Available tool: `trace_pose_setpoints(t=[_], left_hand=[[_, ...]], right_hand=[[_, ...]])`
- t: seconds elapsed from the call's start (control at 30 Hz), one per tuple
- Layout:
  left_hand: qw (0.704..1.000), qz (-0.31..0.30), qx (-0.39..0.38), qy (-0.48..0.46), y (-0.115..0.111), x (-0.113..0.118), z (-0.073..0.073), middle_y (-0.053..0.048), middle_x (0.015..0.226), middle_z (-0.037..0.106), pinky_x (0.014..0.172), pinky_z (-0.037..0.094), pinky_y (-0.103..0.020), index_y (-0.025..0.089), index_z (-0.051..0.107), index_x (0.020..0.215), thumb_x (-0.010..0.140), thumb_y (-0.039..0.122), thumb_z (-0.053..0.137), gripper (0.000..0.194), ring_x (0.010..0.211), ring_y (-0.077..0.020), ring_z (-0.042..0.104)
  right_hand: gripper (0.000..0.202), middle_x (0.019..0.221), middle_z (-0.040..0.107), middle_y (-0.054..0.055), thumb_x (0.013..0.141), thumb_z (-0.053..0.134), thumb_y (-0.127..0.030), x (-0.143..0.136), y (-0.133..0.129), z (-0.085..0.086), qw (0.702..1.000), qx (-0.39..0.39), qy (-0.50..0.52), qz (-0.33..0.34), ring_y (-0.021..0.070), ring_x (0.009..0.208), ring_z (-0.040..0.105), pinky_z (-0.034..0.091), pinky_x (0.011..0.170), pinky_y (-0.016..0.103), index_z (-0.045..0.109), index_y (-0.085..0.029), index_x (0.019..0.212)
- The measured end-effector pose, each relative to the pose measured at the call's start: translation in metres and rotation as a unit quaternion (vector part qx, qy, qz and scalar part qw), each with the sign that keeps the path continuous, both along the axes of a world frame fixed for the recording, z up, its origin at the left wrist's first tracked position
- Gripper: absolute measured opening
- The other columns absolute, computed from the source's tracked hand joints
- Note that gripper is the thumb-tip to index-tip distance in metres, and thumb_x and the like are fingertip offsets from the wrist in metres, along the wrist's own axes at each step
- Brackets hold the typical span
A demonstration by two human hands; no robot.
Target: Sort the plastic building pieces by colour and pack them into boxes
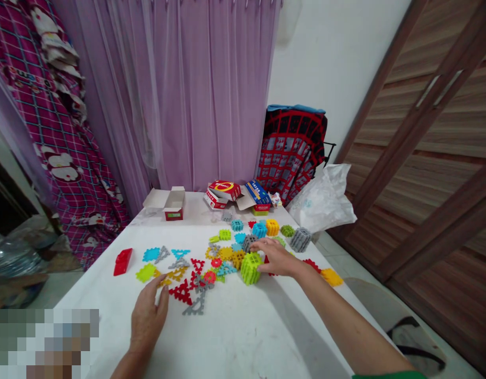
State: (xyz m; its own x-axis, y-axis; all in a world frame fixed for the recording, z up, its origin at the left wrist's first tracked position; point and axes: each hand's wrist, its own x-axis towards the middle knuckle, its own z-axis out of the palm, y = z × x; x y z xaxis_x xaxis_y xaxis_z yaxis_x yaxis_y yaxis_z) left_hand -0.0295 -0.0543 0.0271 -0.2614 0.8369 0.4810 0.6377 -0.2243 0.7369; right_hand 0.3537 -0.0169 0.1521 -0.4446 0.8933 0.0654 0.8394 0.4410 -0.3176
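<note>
My right hand (279, 256) curves over the back and right side of a lime-green toothed building block (250, 268), its thumb against the block. Just behind the fingers is a dark grey toothed block (249, 242). My left hand (148, 310) is open, thumb apart from the fingers, beside yellow toothed pieces (176, 273). A flat lime-green piece (146, 272) lies past its fingertips. Red triangle pieces (181, 292) and a grey triangle piece (195, 305) are to its right. Flat yellow, blue and red pieces spread between my hands.
Along the back of the white table (235, 337) stand an open carton (175, 204), a red box (225, 190) and a blue box (258, 192). Assembled blocks, one grey (300, 239), sit at the right. A red object (123, 261) lies left. A white plastic bag (324, 197) flanks the table.
</note>
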Motion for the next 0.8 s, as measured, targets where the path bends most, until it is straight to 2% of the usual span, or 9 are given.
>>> trace_pose_setpoints(t=[0.1,0.23,0.53,0.67,0.8], left_hand=[[0.995,0.009,0.039,0.088,0.001,-0.003,-0.008,-0.007,0.111,0.071,0.097,0.050,-0.040,0.024,0.062,0.108,0.088,0.045,0.045,0.034,0.107,-0.0247,0.064],[0.990,0.010,0.053,0.128,0.004,-0.004,-0.014,-0.007,0.113,0.070,0.093,0.051,-0.037,0.023,0.061,0.115,0.090,0.041,0.044,0.035,0.107,-0.0241,0.064],[0.992,0.009,0.036,0.124,0.002,-0.005,-0.013,-0.006,0.115,0.070,0.095,0.051,-0.038,0.024,0.060,0.117,0.090,0.041,0.043,0.037,0.110,-0.0243,0.064],[0.993,0.015,0.027,0.118,0.003,-0.006,-0.014,-0.007,0.115,0.070,0.096,0.051,-0.039,0.023,0.061,0.116,0.090,0.042,0.042,0.037,0.110,-0.0244,0.064],[0.993,0.018,0.013,0.115,0.004,-0.007,-0.016,-0.007,0.117,0.069,0.097,0.050,-0.039,0.023,0.061,0.116,0.090,0.044,0.041,0.039,0.111,-0.0245,0.063]], right_hand=[[0.061,0.125,0.065,0.006,0.067,0.072,-0.022,-0.002,0.003,0.001,1.000,-0.013,-0.010,0.008,0.0280,0.128,0.046,0.030,0.106,0.044,0.056,-0.024,0.126],[0.064,0.128,0.064,0.007,0.068,0.072,-0.023,-0.001,0.004,0.001,0.999,-0.022,-0.022,0.010,0.0285,0.130,0.044,0.029,0.107,0.044,0.055,-0.024,0.129],[0.067,0.134,0.058,0.009,0.068,0.072,-0.023,-0.006,0.004,0.001,0.997,-0.053,-0.050,0.004,0.0272,0.132,0.044,0.029,0.109,0.042,0.054,-0.024,0.132],[0.070,0.139,0.052,0.013,0.067,0.073,-0.025,-0.008,0.003,0.005,0.995,-0.064,-0.080,0.003,0.0292,0.133,0.043,0.029,0.109,0.042,0.054,-0.022,0.134],[0.076,0.138,0.053,0.013,0.066,0.075,-0.027,-0.013,0.004,0.007,0.992,-0.065,-0.109,0.018,0.0314,0.133,0.042,0.029,0.109,0.044,0.052,-0.023,0.138]])
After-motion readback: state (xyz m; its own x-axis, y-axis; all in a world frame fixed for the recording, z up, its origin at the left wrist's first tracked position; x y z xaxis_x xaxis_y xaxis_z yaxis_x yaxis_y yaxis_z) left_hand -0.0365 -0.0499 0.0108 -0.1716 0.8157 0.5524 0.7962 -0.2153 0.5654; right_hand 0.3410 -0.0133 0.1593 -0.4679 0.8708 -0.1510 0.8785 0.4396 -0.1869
